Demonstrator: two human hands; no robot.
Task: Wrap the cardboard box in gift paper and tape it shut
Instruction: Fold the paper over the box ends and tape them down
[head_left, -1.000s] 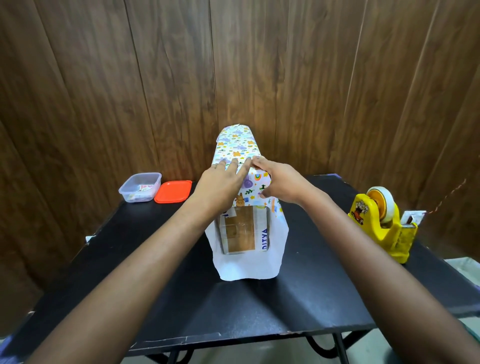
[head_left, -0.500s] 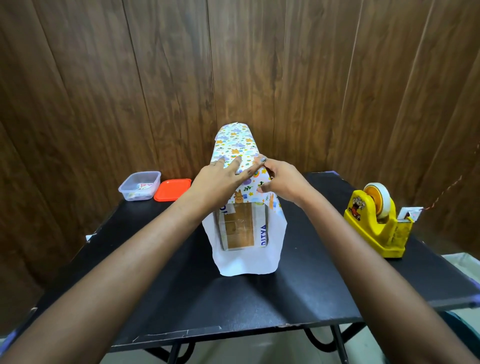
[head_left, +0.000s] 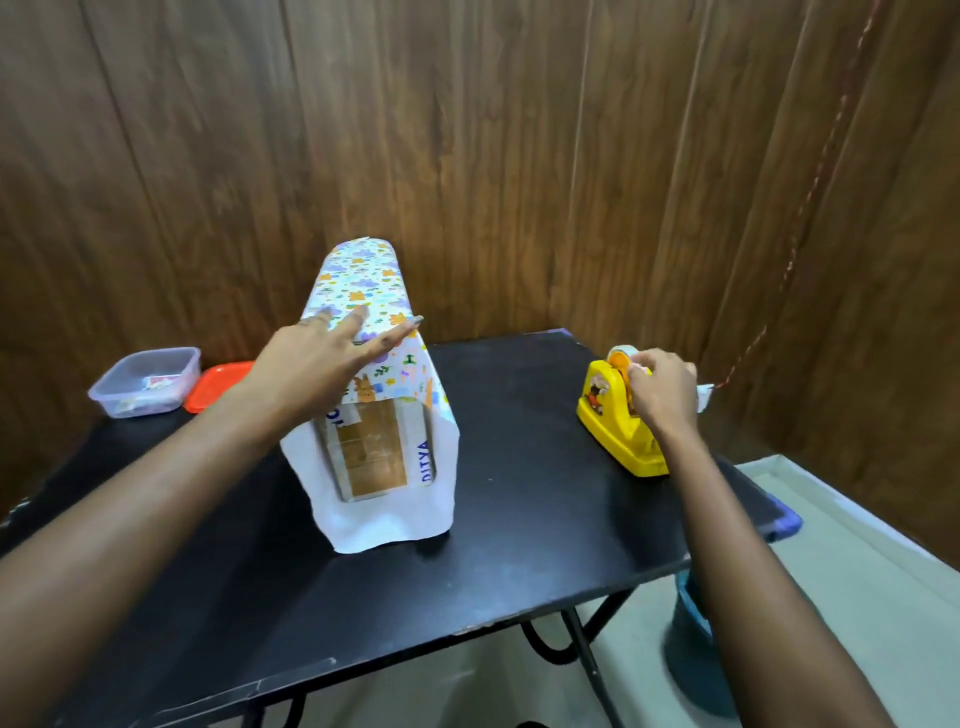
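Your left hand (head_left: 306, 369) lies flat, fingers (head_left: 387, 340) spread, on the gift paper (head_left: 363, 280) over the cardboard box (head_left: 371, 457), which stands mid-table (head_left: 519, 545) with its near end unwrapped. Your right hand (head_left: 660, 389) curls its fingers on the yellow tape dispenser (head_left: 608, 415) at the right; a clear tub (head_left: 145, 382) and orange lid (head_left: 218, 384) sit far left.

one view only — a wide-angle camera on the person's head, looking forward and down across the black table (head_left: 545, 519) toward a wood-panelled wall (head_left: 519, 156). both forearms enter from the bottom corners and stretch away — the near table edge sits low in frame, and straight lines bow toward the frame's edges.
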